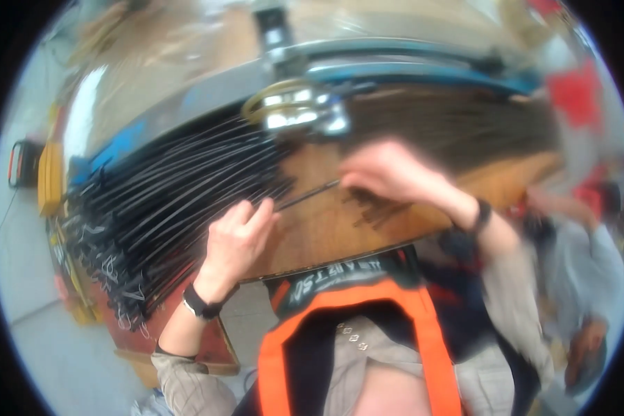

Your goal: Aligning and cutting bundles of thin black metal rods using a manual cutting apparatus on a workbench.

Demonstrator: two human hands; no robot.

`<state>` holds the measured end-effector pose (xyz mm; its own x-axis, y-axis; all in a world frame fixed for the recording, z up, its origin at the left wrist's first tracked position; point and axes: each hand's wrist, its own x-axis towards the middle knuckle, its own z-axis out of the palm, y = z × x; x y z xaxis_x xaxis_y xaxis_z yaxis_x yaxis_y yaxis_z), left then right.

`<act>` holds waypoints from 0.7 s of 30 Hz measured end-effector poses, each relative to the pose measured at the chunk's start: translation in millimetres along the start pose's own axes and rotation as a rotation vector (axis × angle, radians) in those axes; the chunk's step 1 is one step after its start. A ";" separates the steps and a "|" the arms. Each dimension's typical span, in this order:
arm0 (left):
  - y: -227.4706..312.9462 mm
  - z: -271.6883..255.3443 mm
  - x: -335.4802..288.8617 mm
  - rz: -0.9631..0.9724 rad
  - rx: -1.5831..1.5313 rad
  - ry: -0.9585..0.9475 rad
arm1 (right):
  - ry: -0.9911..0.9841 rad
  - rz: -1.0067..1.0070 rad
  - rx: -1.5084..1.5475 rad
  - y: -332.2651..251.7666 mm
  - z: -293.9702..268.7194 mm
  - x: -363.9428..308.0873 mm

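A thin dark rod (308, 195) stretches between my two hands above the wooden tabletop (305, 239). My left hand (237, 239) is closed at its left end, thumb and fingers pinched together. At its other end is my right hand (395, 173), blurred by motion, with its fingers closed round the rod. Beside my left hand lies a wide heap of long black rods or cables (180, 166), with dark fittings and small wire loops at their far left ends. Under my right hand are the ends of several brownish thin rods (378, 208).
A shiny metal fixture (298, 114) with a yellowish ring stands at the table's middle, before a blue-grey rail (409, 66). More brown rods (464, 125) are piled at the right. Another person (582, 256) is at the right edge. A yellow box (50, 179) stands at left.
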<state>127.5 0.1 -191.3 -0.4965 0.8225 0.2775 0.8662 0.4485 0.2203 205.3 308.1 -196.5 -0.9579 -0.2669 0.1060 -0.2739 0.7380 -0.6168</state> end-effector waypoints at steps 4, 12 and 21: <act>25.0 -3.4 15.0 0.055 -0.040 -0.027 | 0.140 -0.116 0.157 7.5 11.1 -12.6; 46.1 -18.1 35.0 0.059 -0.046 -0.078 | 0.512 -0.141 0.215 10.6 29.5 -38.1; 55.9 -59.1 80.1 0.041 -0.096 -0.420 | 0.439 -0.490 -0.362 22.5 -10.3 -52.6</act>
<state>132.8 70.3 -101.5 -0.3781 0.9189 -0.1123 0.8660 0.3940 0.3080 248.6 345.1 -208.0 -0.6449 -0.4015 0.6503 -0.6163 0.7764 -0.1318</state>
